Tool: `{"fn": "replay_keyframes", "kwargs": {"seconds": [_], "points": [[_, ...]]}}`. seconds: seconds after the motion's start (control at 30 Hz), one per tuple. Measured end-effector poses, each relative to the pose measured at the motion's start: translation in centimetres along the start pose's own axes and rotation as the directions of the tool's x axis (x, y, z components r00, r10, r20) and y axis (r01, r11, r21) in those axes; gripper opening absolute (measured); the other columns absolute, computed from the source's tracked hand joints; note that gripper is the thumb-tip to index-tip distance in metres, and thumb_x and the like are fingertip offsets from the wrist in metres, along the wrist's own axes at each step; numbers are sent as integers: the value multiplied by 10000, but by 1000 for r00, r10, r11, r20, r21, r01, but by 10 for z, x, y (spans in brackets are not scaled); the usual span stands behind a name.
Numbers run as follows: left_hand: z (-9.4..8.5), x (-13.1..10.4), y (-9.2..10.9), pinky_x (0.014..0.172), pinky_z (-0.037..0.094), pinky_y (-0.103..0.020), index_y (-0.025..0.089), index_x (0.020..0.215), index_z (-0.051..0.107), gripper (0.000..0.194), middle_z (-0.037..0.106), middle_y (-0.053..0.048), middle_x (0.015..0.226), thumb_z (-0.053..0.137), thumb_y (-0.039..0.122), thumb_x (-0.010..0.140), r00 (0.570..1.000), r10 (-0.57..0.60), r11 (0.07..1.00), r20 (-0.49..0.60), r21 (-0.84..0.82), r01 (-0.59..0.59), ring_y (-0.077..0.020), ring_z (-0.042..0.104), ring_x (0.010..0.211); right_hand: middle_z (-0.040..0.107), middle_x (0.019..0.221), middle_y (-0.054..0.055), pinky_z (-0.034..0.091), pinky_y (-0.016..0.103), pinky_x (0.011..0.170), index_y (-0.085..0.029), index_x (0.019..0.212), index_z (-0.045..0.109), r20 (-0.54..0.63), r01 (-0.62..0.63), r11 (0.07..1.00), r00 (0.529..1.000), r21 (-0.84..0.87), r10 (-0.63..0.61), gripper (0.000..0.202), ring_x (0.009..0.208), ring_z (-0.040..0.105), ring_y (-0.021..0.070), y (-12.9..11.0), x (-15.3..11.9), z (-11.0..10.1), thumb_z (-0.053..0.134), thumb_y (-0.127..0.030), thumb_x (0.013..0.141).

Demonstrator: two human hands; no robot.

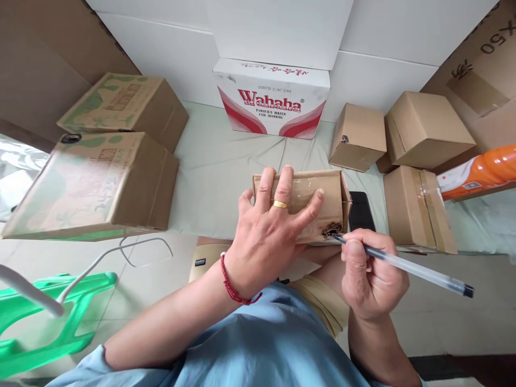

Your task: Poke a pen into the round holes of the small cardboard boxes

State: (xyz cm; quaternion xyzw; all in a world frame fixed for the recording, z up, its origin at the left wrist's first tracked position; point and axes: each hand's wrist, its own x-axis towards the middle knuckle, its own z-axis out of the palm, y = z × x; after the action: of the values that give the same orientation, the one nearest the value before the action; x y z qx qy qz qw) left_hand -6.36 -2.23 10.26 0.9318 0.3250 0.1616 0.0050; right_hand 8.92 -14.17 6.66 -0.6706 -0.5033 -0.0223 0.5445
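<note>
"Why is the left hand (266,228) splayed open?"
"Likely steadying the small brown cardboard box (332,201) at the pale-green cloth-covered table (209,161)'s near edge."
"And the right hand (374,274)?"
"Pinching a slim translucent pen (419,269) near its tip, seemingly for control."

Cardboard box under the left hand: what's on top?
The left hand, spread out; glossy clear tape; and a dark patch where the pen points. Whatever the hand covers can't be seen.

The cloth-covered table (205,177) bears boxes (357,131) (one reads Wahaha) and a phone (360,209).
</note>
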Motion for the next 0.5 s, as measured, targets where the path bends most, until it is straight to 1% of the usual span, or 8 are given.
{"fn": "replay_keyframes", "kwargs": {"seconds": [0.07,0.13,0.2,0.33,0.4,0.5], "points": [[-1,0,0,1043,463,-659,347,1593,504,820,335,-287,1738,875,426,866,1000,6,1000,2,6,-6,-568,346,1571,698,737,-19,497,233,523,-220,1017,733,39,26,1000,999,-10,-25,81,530,609,112,-2,1,1,681,-282,1026],[-1,0,0,1035,466,-666,339,1592,508,802,339,-296,1732,864,417,877,1000,14,1000,-3,7,-14,-576,352,1565,725,777,-10,509,235,544,-220,1025,740,44,39,998,998,-45,-37,66,549,618,111,-3,1,1,698,-270,1018],[-1,0,0,1034,469,-666,341,1590,509,796,344,-295,1728,862,393,879,1000,20,1000,-10,8,-20,-571,358,1564,731,777,-5,505,238,548,-212,1028,748,11,40,995,999,-94,-39,81,542,610,109,-2,2,2,705,-279,1017],[-1,1,-1,1033,474,-660,345,1580,520,777,355,-286,1724,857,384,881,1000,19,1000,-21,4,-19,-555,367,1565,652,639,-26,485,246,533,-192,975,753,-84,-29,983,996,-180,14,173,499,585,114,4,5,2,685,-338,1038],[-1,1,-1,1043,471,-655,348,1576,523,770,358,-275,1726,855,394,883,1000,13,1000,-20,2,-13,-548,360,1570,634,619,-30,467,244,511,-192,958,747,-118,-63,985,992,-163,44,200,485,567,113,5,6,3,678,-361,1041],[0,2,-2,1047,468,-649,348,1579,518,765,359,-272,1724,849,411,892,1000,12,1000,-20,2,-12,-542,357,1571,620,613,-37,448,240,482,-199,948,735,-159,-40,996,987,-77,27,187,463,539,106,4,7,5,679,-352,1038]]}}
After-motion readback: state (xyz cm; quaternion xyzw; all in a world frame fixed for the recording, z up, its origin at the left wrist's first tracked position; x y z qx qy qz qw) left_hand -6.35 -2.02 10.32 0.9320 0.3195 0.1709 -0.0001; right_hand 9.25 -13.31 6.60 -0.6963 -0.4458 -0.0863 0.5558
